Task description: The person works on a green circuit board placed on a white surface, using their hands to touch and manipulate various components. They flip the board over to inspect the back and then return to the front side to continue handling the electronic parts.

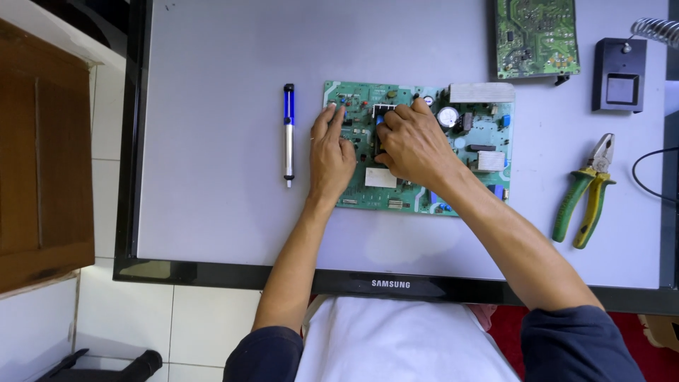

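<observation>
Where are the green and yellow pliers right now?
In the head view the pliers lie on the grey work surface, off to the person's right, beyond the green circuit board and below the black stand, away from both hands.

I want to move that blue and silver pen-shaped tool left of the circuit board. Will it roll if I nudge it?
Probably: the pen-shaped tool looks round and slender, lying flat on the smooth grey surface, so a sideways nudge may roll it. It seems stiff and light. Nothing touches it; the left hand rests nearby.
</observation>
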